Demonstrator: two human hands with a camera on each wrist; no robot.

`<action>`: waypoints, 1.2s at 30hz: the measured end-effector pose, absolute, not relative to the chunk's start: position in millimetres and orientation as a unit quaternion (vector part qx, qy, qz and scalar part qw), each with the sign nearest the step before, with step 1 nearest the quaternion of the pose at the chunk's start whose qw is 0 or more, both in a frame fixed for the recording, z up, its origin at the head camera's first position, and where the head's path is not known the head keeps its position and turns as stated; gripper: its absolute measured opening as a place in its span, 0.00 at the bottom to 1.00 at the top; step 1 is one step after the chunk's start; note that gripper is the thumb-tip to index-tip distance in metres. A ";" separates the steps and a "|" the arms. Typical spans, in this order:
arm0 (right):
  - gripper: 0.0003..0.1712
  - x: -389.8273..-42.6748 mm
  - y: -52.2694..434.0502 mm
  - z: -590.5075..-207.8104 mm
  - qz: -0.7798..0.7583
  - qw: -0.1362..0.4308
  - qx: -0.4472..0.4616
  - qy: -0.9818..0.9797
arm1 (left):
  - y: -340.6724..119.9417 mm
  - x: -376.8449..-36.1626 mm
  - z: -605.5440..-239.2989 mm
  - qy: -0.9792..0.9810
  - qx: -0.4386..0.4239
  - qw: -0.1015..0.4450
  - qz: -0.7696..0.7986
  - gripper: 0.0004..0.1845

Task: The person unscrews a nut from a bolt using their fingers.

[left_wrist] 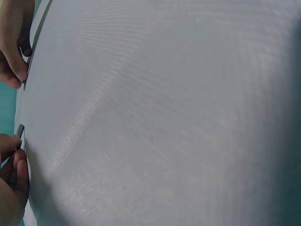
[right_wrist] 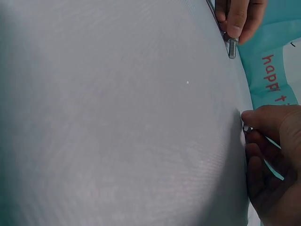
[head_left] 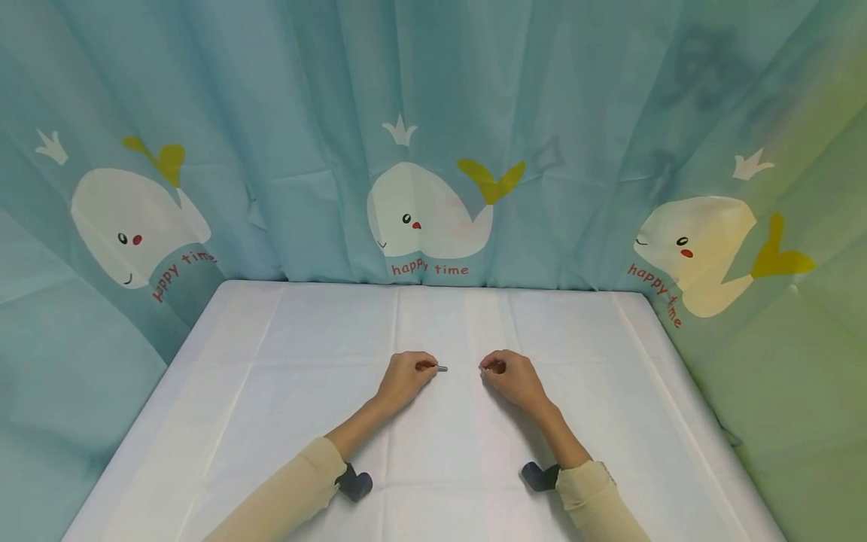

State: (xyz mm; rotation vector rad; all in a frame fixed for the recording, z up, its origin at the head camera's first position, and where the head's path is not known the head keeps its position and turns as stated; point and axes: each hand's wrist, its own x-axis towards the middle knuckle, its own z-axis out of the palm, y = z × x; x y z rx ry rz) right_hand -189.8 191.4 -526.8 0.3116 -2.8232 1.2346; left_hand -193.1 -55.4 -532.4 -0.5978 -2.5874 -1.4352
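Note:
My left hand [head_left: 409, 379] pinches a short silver bolt [head_left: 442, 369] between thumb and fingers, its end pointing right toward the other hand. Threads show on the bolt [right_wrist: 232, 48] in the right wrist view. Across a small gap, my right hand [head_left: 512, 380] pinches a small shiny metal nut [right_wrist: 247, 128], mostly covered by the thumb and fingertips. Both hands are held close over the white table, facing each other at about the same height. In the left wrist view the bolt [left_wrist: 20, 130] sticks out past the left fingertips, with the right hand [left_wrist: 15, 40] above.
A white cloth covers the table [head_left: 305, 331], creased in places. Blue-green curtains [head_left: 325, 150] with printed whales hang along the back and both sides. Dark wrist-worn devices [head_left: 355, 483] sit below both sleeve cuffs, close over the cloth.

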 end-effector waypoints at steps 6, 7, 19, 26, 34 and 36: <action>0.05 -189.8 187.8 -523.9 0.372 0.032 0.110 -0.921 | -54.8 -194.1 -530.5 -0.861 -0.199 0.057 -0.464 0.02; 0.05 -190.1 187.5 -523.7 0.367 0.032 0.110 -0.923 | -54.9 -194.1 -530.1 -0.862 -0.201 0.058 -0.462 0.02; 0.04 -187.9 184.5 -520.5 0.356 0.027 0.120 -0.926 | -56.0 -192.0 -526.5 -0.863 -0.201 0.068 -0.459 0.02; 0.03 -188.9 189.8 -512.5 0.397 0.012 0.107 -0.911 | -58.3 -193.0 -526.1 -0.862 -0.202 0.065 -0.461 0.05; 0.09 -193.6 205.7 -491.1 0.383 0.035 0.114 -0.916 | -72.1 -203.8 -508.1 -0.859 -0.197 0.064 -0.468 0.08; 0.11 -195.3 209.9 -483.7 0.377 0.044 0.125 -0.917 | -76.7 -207.8 -498.5 -0.861 -0.200 0.061 -0.464 0.09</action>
